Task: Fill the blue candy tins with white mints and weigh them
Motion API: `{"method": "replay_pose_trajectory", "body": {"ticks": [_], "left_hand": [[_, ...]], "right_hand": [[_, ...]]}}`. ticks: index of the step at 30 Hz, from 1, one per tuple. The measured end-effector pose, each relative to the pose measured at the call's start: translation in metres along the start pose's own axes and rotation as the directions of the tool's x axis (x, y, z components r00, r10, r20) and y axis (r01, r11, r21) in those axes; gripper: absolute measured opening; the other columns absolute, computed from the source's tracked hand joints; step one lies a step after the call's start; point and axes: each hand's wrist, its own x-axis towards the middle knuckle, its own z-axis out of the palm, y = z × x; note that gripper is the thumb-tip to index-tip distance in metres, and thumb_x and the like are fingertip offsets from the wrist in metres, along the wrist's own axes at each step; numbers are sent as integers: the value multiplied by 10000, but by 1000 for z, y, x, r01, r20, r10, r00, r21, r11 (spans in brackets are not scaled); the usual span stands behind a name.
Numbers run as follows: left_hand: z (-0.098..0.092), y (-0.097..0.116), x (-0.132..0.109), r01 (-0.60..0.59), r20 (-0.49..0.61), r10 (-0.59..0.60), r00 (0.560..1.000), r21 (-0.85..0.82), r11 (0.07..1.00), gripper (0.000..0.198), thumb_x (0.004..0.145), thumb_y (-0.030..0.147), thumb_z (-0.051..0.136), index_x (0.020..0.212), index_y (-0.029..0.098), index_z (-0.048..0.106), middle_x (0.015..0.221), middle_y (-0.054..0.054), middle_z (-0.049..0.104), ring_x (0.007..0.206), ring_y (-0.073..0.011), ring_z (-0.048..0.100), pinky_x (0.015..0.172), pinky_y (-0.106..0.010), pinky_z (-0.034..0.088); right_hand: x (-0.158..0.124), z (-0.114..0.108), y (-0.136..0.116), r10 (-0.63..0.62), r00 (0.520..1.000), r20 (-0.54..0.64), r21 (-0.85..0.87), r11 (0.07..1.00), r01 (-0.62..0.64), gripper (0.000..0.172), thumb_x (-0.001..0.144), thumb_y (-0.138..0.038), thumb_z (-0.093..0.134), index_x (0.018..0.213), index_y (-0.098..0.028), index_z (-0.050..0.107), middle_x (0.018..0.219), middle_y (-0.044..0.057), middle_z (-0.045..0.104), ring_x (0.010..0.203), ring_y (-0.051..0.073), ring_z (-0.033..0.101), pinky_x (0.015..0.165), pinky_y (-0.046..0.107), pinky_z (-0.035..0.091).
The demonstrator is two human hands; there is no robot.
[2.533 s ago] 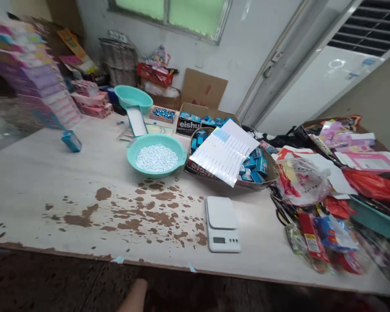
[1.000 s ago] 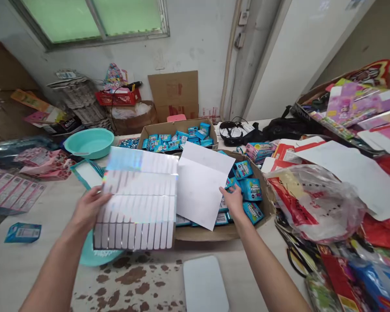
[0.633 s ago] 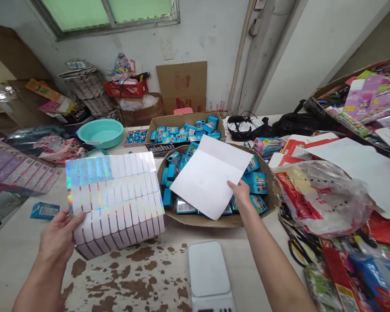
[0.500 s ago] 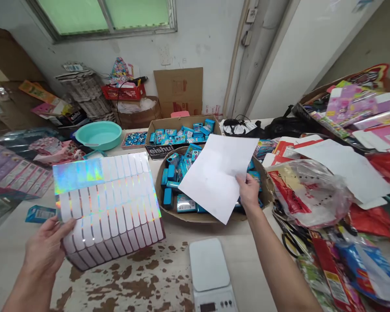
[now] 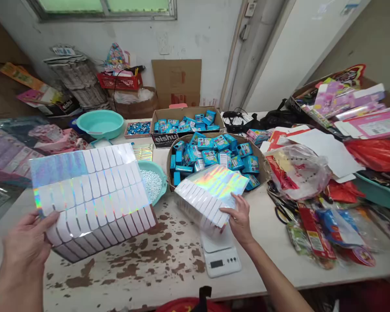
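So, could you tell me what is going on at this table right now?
A person stands at a cluttered table, holding a sheet in each hand. The left hand grips a large holographic sticker sheet by its lower left corner, raised above the table. The right hand holds a smaller holographic sheet over the white digital scale. Behind it sit a round basket of blue boxes and a teal bowl of white pellets.

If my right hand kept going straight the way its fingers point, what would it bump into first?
The right hand points up and left, already on a shiny sticker sheet. Going on along it, it would probably meet the round box of blue packs. Depth is hard to judge.
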Motion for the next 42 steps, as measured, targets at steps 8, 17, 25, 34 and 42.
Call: {"method": "replay_pose_trajectory", "body": {"ticks": [8, 17, 25, 34, 42], "left_hand": [[51, -1, -21, 227, 464, -161, 871, -89, 970, 392, 355, 81, 729, 717, 181, 616, 629, 53, 672, 563, -81, 569, 481, -127, 465], [246, -52, -134, -207, 934, -61, 353, 142, 968, 154, 598, 196, 617, 739, 152, 575, 724, -7, 641, 736, -170, 604, 702, -278, 471], [288, -82, -155, -304, 893, -89, 440, 242, 922, 320, 655, 87, 585, 970, 134, 603, 919, -74, 629, 895, -219, 570, 754, -301, 445], [235, -54, -126, -39, 958, -78, 276, 92, 995, 474, 656, 102, 631, 1130, 106, 618, 739, -18, 612, 625, -92, 519, 585, -200, 403], [149, -45, -51, 57, 971, -228, 65, 225, 973, 322, 590, 301, 717, 845, 128, 622, 674, 3, 587, 593, -108, 508, 509, -213, 383]], "right_hand": [[-36, 18, 2, 766, 632, -118, 508, 593, -625, 322, 753, -297, 567, 1039, -194, 674, 1371, 100, 455, 1264, 257, 449, 1022, 429, 401], [-20, 19, -13, 833, 342, 435, 808, -193, -556, 665, 668, -817, 489, 879, -202, 629, 845, 70, 715, 838, 262, 678, 758, 443, 552], [-24, 17, -13, 776, 389, 496, 727, -127, -675, 499, 452, -359, 877, 868, -198, 652, 870, 39, 745, 828, 237, 694, 812, 399, 563], [-25, 5, -17, 833, 375, 407, 689, -10, -725, 555, 482, -297, 866, 990, -198, 666, 961, 47, 735, 902, 219, 682, 869, 375, 553], [12, 37, -70, 829, 486, 276, 776, 106, -622, 467, 520, -251, 815, 960, -216, 664, 962, 12, 731, 1018, 203, 644, 988, 400, 484]]}}
